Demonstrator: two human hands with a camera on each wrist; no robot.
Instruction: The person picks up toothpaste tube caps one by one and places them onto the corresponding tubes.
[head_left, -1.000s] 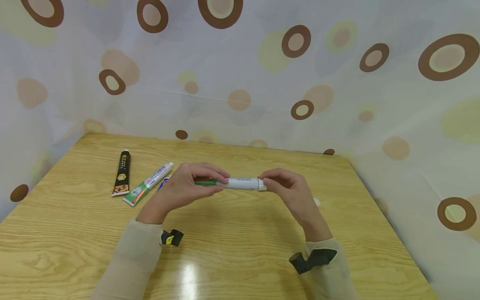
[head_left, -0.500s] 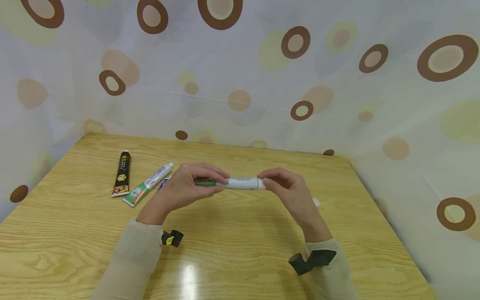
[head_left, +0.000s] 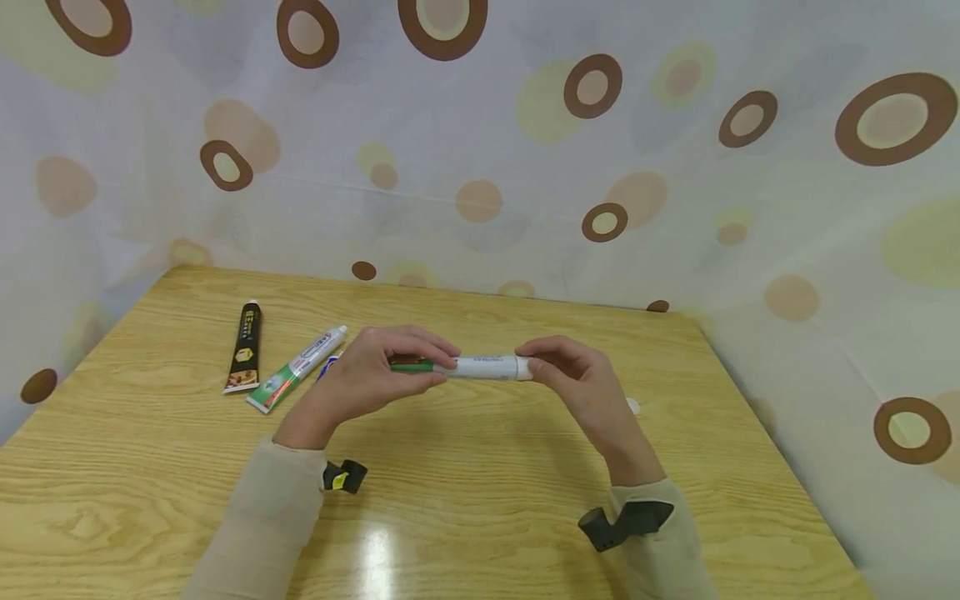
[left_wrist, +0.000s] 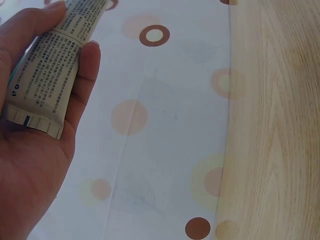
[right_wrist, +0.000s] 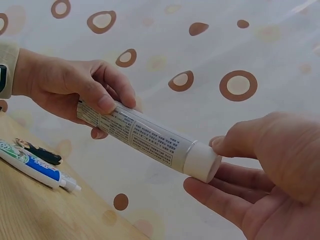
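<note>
A toothpaste tube [head_left: 486, 367], white with a green tail end, is held level above the table between both hands. My left hand [head_left: 375, 372] grips its flat tail half, thumb on one side and fingers on the other. At the opposite end, my right hand [head_left: 583, 385] pinches the white cap [right_wrist: 202, 161] between thumb and fingers. The cap sits on the tube's end in the right wrist view. Small print covers the side of the tube [left_wrist: 47, 70] that the left wrist view shows, down to its crimped tail.
On the wooden table [head_left: 465, 500], a black toothpaste tube [head_left: 243, 346] and a green-and-white one [head_left: 297, 369] lie at the left. A blue-and-white tube [right_wrist: 40, 167] is partly hidden behind my left hand. One small white object [head_left: 633, 406] lies beside my right wrist. Patterned cloth [head_left: 480, 150] hangs behind.
</note>
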